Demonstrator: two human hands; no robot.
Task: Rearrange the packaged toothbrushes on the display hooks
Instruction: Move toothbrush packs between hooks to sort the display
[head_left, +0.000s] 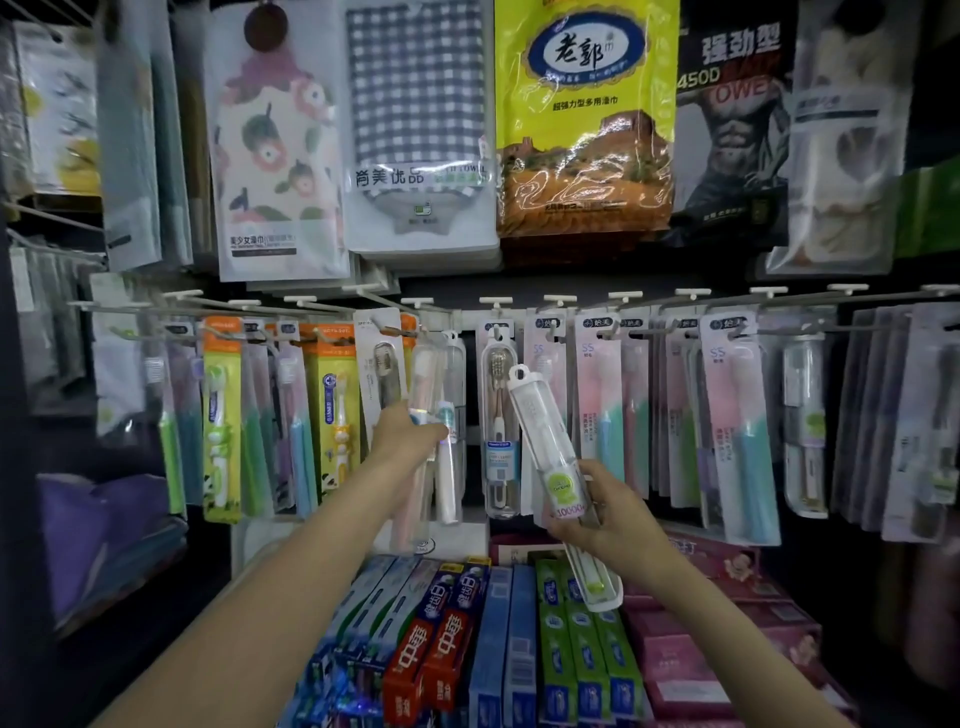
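Note:
A row of metal display hooks (498, 304) carries many packaged toothbrushes. My right hand (605, 512) grips a clear toothbrush case with a green round label (548, 436), tilted, its hang loop pointing up-left, off any hook. My left hand (402, 434) holds the lower part of the clear-cased toothbrushes (441, 415) that hang from a hook left of centre. Another clear case with a brown-handled brush (500, 431) hangs between my two hands.
Carded toothbrushes in orange, pink and teal packs fill the hooks to both sides. Packaged towels (421, 124) hang above. Toothpaste boxes (467, 644) lie stacked on the shelf below my arms. Purple folded goods (98, 535) sit at the left.

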